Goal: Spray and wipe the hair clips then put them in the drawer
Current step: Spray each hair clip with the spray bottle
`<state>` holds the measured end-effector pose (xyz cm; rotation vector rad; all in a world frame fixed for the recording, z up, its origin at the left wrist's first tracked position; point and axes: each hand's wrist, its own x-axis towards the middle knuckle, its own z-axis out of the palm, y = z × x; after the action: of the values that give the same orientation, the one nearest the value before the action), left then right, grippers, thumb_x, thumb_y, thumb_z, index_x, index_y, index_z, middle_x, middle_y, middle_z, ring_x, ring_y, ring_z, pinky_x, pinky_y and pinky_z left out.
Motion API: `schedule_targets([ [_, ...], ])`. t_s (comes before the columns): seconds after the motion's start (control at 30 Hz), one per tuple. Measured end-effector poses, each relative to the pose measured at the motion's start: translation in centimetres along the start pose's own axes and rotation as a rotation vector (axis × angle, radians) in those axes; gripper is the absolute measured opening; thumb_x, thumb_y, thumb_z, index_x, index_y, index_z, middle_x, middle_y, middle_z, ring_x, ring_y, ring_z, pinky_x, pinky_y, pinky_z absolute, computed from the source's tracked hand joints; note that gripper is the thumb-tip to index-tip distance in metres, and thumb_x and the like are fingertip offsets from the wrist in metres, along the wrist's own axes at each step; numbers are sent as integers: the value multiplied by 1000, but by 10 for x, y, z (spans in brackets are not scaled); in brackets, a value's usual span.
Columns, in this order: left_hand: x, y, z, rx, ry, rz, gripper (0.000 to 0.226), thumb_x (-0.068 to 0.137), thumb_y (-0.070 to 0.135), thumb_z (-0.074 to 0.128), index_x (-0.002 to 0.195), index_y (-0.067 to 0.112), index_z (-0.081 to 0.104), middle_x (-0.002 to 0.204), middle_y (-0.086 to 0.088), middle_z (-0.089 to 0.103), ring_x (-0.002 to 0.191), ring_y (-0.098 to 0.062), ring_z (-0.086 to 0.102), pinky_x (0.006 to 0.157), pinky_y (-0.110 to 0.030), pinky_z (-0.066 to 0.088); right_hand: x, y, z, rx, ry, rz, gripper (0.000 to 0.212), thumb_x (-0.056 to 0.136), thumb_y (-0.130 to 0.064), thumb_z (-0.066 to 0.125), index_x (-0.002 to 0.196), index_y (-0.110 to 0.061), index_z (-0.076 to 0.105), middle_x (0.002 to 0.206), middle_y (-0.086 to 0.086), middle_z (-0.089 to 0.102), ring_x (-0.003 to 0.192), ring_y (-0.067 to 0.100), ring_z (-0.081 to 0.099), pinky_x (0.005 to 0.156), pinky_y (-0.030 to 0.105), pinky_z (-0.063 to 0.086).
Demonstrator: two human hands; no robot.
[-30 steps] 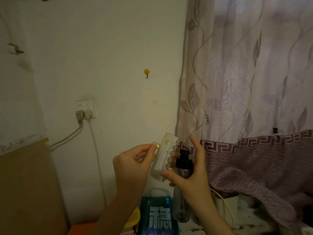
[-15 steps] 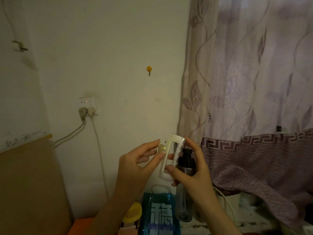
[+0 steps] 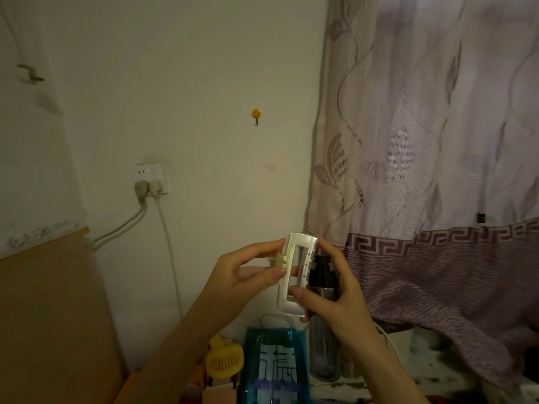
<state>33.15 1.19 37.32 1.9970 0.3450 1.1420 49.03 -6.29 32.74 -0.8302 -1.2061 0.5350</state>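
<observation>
A white rectangular claw hair clip [image 3: 292, 305] is held upright in front of the wall, its open frame facing me. My left hand [image 3: 242, 275] pinches the yellowish hinge tab on the clip's left side with thumb and fingers. My right hand [image 3: 338, 298] grips the clip's right side, thumb on the lower frame and index finger on the top. A clear spray bottle [image 3: 322, 345] with a black pump head stands just behind my right hand. No drawer or cloth is in view.
A blue bag [image 3: 277, 365] with white lettering and a small yellow fan [image 3: 224, 360] sit below the hands. A wall socket [image 3: 150, 177] with two cables is at left, above a brown board [image 3: 43, 316]. A patterned curtain [image 3: 423, 170] hangs at right.
The clip has been turned between both hands, from its toothed side towards me to its open frame facing me, and it sits a little more upright.
</observation>
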Motion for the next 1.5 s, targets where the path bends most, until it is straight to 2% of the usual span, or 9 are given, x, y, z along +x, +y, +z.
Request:
schedule_targets([
  [0.13,0,-5,2,-30,69,-30,32,81,2,66,106,21,68,105,14,72,99,-8,67,75,-20,55,-2,2,1,11,19,15,81,67,-22,79,135,-44,43,122,-15,59,99,16,67,58,29,57],
  [0.2,1,-8,1,-31,113,-40,30,81,2,67,105,20,69,102,14,73,97,-6,67,73,-18,55,-3,3,0,4,36,-2,74,70,-27,75,133,-47,41,115,-11,63,94,22,69,56,30,57],
  [0.43,2,-16,-3,17,241,-41,29,80,6,70,104,21,71,100,12,73,98,-4,66,84,-26,56,-6,-1,-4,-133,157,-156,37,77,-29,65,105,-47,49,91,-7,66,71,14,68,55,26,55],
  [0.57,4,-20,-4,7,280,-22,28,79,7,70,101,25,71,97,17,73,96,-3,67,78,-21,56,-9,-2,-4,-264,180,-204,35,79,-28,65,107,-39,47,82,-3,61,62,15,63,53,23,53],
  [0.73,6,-22,-3,-48,323,-39,28,80,6,70,99,26,71,93,19,73,94,-3,67,69,-16,55,-11,2,-6,-442,170,-257,30,85,-7,66,99,-25,46,76,6,58,63,9,57,53,11,44],
  [0.97,6,-23,-5,-77,339,-60,26,80,9,70,102,23,72,96,14,74,95,-8,68,67,-19,56,-17,10,-10,-477,215,-252,30,85,-4,66,92,-26,46,71,4,53,59,10,52,51,13,41],
  [1.2,3,-25,-4,-86,341,-78,25,80,10,70,102,22,72,97,12,74,96,-10,68,68,-21,57,-19,6,-13,-280,153,-165,54,81,-8,70,113,-44,46,83,-2,59,67,13,62,57,21,53],
  [1.37,-3,-26,1,-78,331,-85,25,80,11,71,97,29,72,94,14,74,92,-6,68,67,-19,56,-18,7,-15,-190,86,-107,86,68,-28,75,138,-46,29,105,-8,68,91,11,68,72,15,53],
  [1.5,-11,-28,7,-63,300,-107,26,81,11,70,99,29,71,97,17,73,95,-5,67,68,-20,56,-19,13,-17,-177,24,-66,97,67,-24,78,143,-45,22,122,-16,64,107,8,64,85,22,54],
])
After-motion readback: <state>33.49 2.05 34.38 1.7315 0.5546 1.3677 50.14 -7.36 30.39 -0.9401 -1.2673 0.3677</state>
